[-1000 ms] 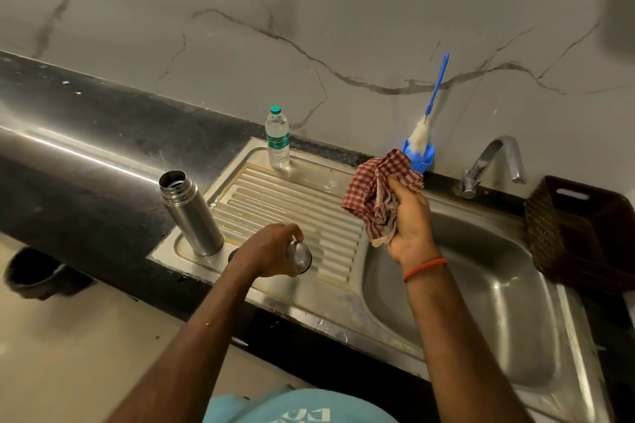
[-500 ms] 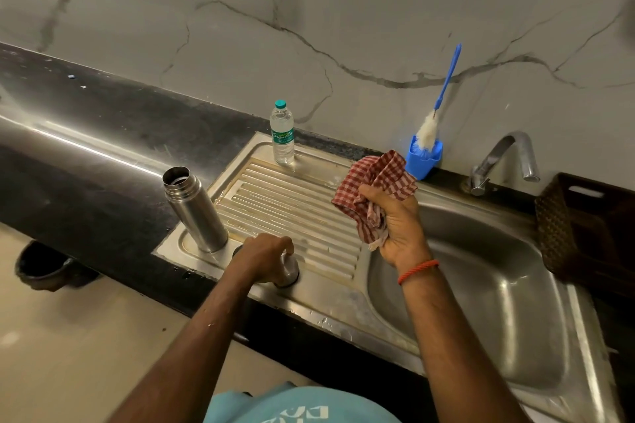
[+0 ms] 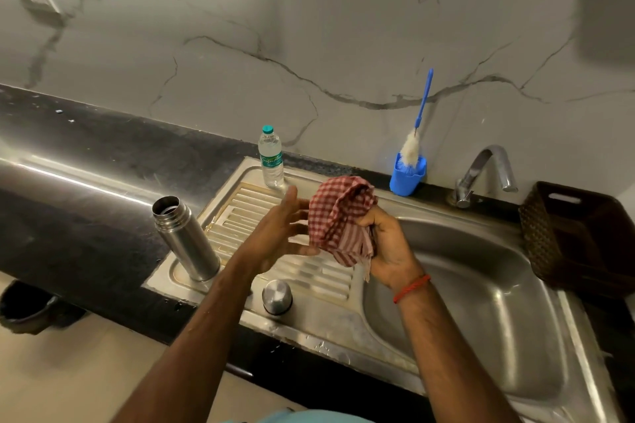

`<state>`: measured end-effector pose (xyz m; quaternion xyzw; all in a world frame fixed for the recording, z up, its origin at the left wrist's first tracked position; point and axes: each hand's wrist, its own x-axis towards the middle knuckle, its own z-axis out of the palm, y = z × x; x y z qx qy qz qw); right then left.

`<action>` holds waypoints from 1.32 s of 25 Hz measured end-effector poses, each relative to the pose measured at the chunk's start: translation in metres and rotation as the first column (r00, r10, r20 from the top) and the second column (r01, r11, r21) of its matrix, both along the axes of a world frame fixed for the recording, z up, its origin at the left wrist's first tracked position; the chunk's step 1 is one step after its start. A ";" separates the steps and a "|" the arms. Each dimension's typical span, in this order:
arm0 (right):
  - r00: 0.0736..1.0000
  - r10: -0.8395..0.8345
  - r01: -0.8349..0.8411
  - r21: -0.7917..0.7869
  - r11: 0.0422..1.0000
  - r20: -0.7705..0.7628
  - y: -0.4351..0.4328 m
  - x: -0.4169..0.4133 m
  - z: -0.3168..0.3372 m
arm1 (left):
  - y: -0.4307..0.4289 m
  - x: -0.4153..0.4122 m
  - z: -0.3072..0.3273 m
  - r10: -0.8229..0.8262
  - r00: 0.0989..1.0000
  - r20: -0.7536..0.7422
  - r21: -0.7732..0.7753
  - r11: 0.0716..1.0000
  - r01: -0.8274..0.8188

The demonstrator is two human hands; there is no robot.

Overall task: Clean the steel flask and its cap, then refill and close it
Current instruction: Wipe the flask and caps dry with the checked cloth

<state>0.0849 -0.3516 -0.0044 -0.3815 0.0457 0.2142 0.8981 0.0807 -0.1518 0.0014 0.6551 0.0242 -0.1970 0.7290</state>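
Observation:
The steel flask (image 3: 187, 239) stands uncapped and upright at the left end of the sink's drainboard (image 3: 319, 282). Its steel cap (image 3: 277, 297) rests on the drainboard's front edge, free of both hands. My right hand (image 3: 388, 244) grips a red-and-white checked cloth (image 3: 338, 216) above the drainboard. My left hand (image 3: 280, 230) is open with fingers spread, its fingertips against the cloth's left side. A small plastic water bottle (image 3: 271, 158) with a green lid stands at the drainboard's back edge.
The steel sink basin (image 3: 481, 319) lies to the right under a curved tap (image 3: 481, 172). A blue holder with a bottle brush (image 3: 410, 165) leans on the marble wall. A dark woven basket (image 3: 577, 237) sits far right. Black countertop (image 3: 86, 165) stretches left.
My left hand set the cap down on the drainboard's front edge, let go, and rose to the cloth. The right hand kept hold of the cloth.

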 end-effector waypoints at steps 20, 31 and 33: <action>0.980 -0.159 0.189 -0.314 0.930 0.118 -0.066 -0.025 -0.010 | -0.077 0.008 0.012 0.027 0.996 0.081 -0.130 0.991 -0.017; 0.900 -0.266 0.434 -0.644 0.630 0.346 -0.129 -0.025 -0.008 | -0.147 0.005 -0.021 -0.082 0.985 0.154 0.123 0.990 0.063; 0.896 -0.205 0.444 -0.770 0.459 0.394 -0.145 -0.024 -0.011 | -0.164 0.007 -0.026 -0.077 0.981 0.176 0.126 0.990 0.055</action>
